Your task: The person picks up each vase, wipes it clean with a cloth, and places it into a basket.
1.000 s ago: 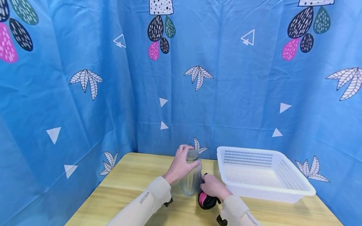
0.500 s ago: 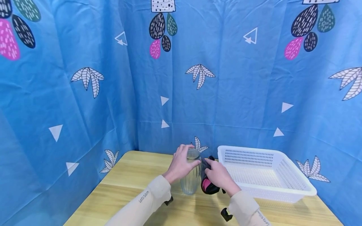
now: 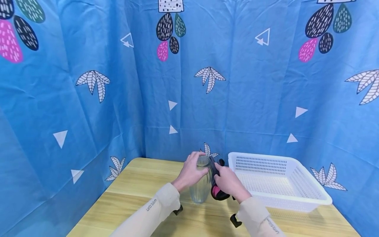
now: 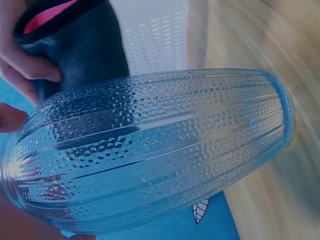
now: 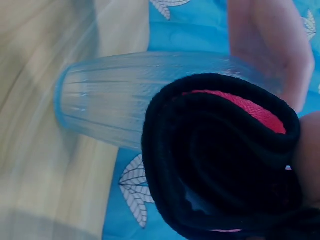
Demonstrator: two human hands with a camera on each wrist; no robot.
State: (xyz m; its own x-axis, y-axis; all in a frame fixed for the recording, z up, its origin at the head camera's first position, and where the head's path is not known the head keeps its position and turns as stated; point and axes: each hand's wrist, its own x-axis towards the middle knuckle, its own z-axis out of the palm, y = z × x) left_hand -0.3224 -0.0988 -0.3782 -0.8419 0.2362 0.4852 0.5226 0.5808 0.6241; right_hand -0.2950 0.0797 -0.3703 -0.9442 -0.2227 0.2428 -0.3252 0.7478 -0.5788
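A clear ribbed glass vase (image 3: 199, 192) stands upright on the table, its dimpled wall filling the left wrist view. My left hand (image 3: 190, 171) grips it around the top, thumb on the near side and fingers behind the rim. Beside it, my right hand (image 3: 228, 181) holds a rolled black cloth piece with pink lining (image 5: 165, 165), one spiral end facing the right wrist camera. The roll stands close along the vase's right side, its far end near the height of the mouth. In the left wrist view the roll (image 4: 92, 47) overlaps the vase's edge.
A white perforated plastic basket (image 3: 284, 197) stands just right of my right hand. The wooden table (image 3: 142, 191) ends at a blue patterned curtain (image 3: 183, 98) behind and at both sides. Black wrist mounts (image 3: 236, 221) hang below my sleeves.
My right hand has lifted the black roll up and away from me, a little to the right, then slightly in toward the vase. The left hand keeps its grip on the vase.
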